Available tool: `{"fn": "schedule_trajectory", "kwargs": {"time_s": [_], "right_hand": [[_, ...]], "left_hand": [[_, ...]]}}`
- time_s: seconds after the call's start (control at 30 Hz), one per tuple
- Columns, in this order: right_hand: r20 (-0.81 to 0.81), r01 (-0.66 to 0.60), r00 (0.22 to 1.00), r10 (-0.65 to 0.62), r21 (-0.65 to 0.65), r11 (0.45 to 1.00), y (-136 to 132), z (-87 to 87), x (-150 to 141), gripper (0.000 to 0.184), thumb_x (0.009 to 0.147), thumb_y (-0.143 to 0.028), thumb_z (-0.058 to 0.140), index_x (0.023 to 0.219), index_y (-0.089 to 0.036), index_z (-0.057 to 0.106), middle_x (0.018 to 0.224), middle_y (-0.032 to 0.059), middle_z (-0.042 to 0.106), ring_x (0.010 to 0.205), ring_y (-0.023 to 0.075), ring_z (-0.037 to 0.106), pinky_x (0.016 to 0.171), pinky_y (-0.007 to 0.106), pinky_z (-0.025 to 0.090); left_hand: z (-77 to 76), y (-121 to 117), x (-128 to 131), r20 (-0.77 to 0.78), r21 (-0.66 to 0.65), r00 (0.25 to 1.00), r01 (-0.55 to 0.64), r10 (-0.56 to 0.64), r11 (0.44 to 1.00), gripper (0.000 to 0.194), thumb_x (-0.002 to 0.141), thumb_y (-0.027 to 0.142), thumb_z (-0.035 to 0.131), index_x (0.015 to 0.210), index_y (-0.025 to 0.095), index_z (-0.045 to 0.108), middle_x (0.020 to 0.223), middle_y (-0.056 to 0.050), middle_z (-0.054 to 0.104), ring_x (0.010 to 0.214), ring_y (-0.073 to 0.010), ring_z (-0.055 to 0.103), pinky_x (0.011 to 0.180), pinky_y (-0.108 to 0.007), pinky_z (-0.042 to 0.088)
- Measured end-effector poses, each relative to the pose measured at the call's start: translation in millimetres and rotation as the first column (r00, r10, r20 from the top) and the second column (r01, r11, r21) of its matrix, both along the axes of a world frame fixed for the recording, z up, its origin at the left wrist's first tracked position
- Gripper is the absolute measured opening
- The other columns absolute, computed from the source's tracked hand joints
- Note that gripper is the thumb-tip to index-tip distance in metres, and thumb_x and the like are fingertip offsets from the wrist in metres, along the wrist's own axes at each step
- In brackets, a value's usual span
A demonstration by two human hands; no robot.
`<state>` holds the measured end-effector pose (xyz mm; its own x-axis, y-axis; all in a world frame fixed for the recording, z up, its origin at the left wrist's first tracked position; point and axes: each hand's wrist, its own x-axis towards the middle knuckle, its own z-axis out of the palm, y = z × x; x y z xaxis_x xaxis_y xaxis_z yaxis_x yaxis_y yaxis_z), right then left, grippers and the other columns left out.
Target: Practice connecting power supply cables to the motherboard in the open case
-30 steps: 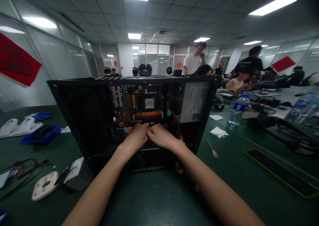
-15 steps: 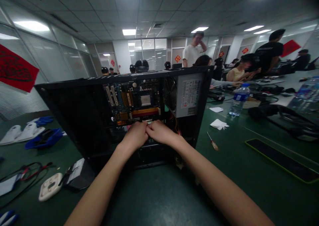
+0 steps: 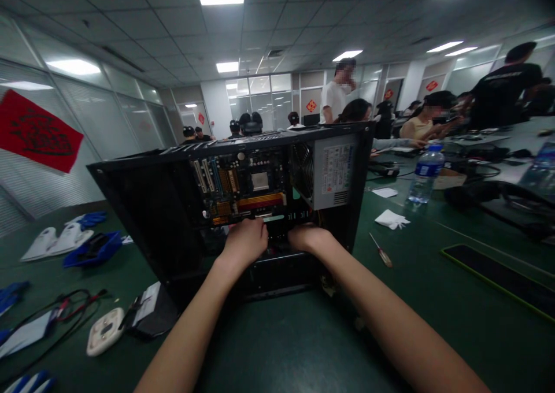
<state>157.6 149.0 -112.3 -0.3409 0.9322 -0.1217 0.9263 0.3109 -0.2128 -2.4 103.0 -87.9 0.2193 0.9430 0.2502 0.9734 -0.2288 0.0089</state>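
Note:
A black computer case [image 3: 342, 231] stands open-sided in front of me. Inside it are the motherboard [image 3: 240, 188], carrying a silver processor [image 3: 260, 181], and the power supply [image 3: 332, 173] with its fan at the upper right. My left hand [image 3: 247, 240] reaches into the lower middle of the case, just below the motherboard. Its fingers are closed, and what they grip is hidden. A short way to the right, my right hand [image 3: 310, 238] is bent into the case with curled fingers. Its fingertips are hidden, along with anything in them.
To the right lie a screwdriver [image 3: 381, 251], white tissue [image 3: 391, 219], a water bottle [image 3: 425, 174] and a black green-edged panel [image 3: 503, 277]. On the left are a blue tray [image 3: 93, 251], cables [image 3: 71, 309], a beige round-cornered object [image 3: 105, 331] and a black box [image 3: 154, 312]. Several people are beyond.
My hands were together; now the right hand has moved right, leaving a gap between them. The case tilted a little and shifted within the view. A person in black moved right in the background.

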Motion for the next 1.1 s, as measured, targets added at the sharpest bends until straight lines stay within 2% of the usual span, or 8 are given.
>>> {"fn": "schedule_trajectory", "kwargs": {"time_s": [0.2,0.37,0.53,0.7,0.83,0.9,0.97,1.1], "right_hand": [[0.085,-0.119,0.989,0.123,-0.059,0.991,-6,7.9,1,0.027,0.084,-0.033,0.069,0.096,-0.010,0.078,0.098,0.0227,0.075,0.090,0.0327,0.072,0.069,0.034,0.049],[-0.327,-0.097,0.927,0.184,0.264,0.960,-8,17.8,-9,0.036,0.096,-0.031,0.048,0.078,-0.013,0.073,0.079,0.0117,0.073,0.069,0.0198,0.064,0.058,0.027,0.035],[-0.831,0.042,0.510,0.221,0.281,0.959,-14,34.3,-20,0.047,0.097,-0.038,0.043,0.056,-0.017,0.052,0.052,-0.0018,0.049,0.055,0.0119,0.047,0.055,0.024,0.032],[-0.967,-0.074,0.169,0.190,0.180,0.981,-43,59.4,-14,0.061,0.091,-0.066,0.043,0.053,-0.019,0.052,0.042,-0.0036,0.041,0.040,0.0085,0.036,0.046,0.023,0.030],[-0.974,-0.053,0.032,0.225,0.223,0.973,-54,67.2,-7,0.068,0.090,-0.073,0.039,0.049,-0.020,0.050,0.037,-0.0033,0.037,0.035,0.0077,0.034,0.043,0.023,0.030],[-0.965,-0.060,0.054,0.258,0.255,0.965,-55,66.2,-4,0.071,0.092,-0.073,0.034,0.049,-0.019,0.051,0.037,-0.0027,0.039,0.035,0.0080,0.035,0.044,0.023,0.031],[-0.929,-0.111,0.190,0.317,0.301,0.947,-57,65.6,-2,0.071,0.096,-0.069,0.032,0.052,-0.018,0.054,0.038,-0.0022,0.042,0.037,0.0088,0.039,0.045,0.023,0.032],[-0.658,-0.302,0.515,0.549,0.460,0.835,-78,72.2,-2,0.054,0.102,-0.050,0.042,0.066,-0.016,0.063,0.055,0.0000,0.060,0.051,0.0096,0.054,0.057,0.023,0.037]], "left_hand": [[2.9,0,-5,0.089,-0.012,0.995,0.046,-0.045,0.999,0.032,0.098,0.033,0.042,0.094,0.019,0.071,0.092,-0.012,0.074,0.085,-0.0254,0.070,0.068,-0.031,0.046],[14.8,-2,-10,0.199,0.052,0.971,0.122,-0.130,0.991,0.031,0.097,0.032,0.044,0.084,0.018,0.069,0.085,-0.009,0.074,0.079,-0.0221,0.068,0.067,-0.029,0.043],[40.8,-13,-21,0.484,0.223,0.841,0.149,-0.242,0.963,0.041,0.099,0.038,0.039,0.080,0.017,0.068,0.084,-0.007,0.074,0.081,-0.0202,0.067,0.076,-0.028,0.047],[66.2,-32,-34,0.762,0.353,0.569,0.035,-0.309,0.935,0.046,0.096,0.049,0.044,0.088,0.013,0.071,0.092,-0.009,0.075,0.088,-0.0217,0.068,0.078,-0.028,0.051],[74.1,-45,-29,0.939,0.092,0.279,0.359,-0.201,0.929,0.053,0.089,0.062,0.049,0.085,0.013,0.068,0.080,-0.009,0.072,0.068,-0.0186,0.067,0.060,-0.027,0.052],[74.2,-50,-23,0.978,0.021,0.172,0.478,-0.117,0.878,0.053,0.086,0.065,0.054,0.080,0.014,0.065,0.064,-0.004,0.066,0.051,-0.0129,0.058,0.048,-0.022,0.044],[73.2,-53,-17,0.988,0.048,0.105,0.481,-0.112,0.876,0.050,0.085,0.064,0.058,0.075,0.015,0.062,0.050,0.001,0.056,0.038,-0.0078,0.044,0.040,-0.018,0.034],[72.1,-56,-12,0.960,0.165,0.159,0.344,-0.230,0.925,0.052,0.086,0.064,0.058,0.067,0.016,0.061,0.040,0.003,0.047,0.033,-0.0067,0.036,0.038,-0.018,0.028]]}}
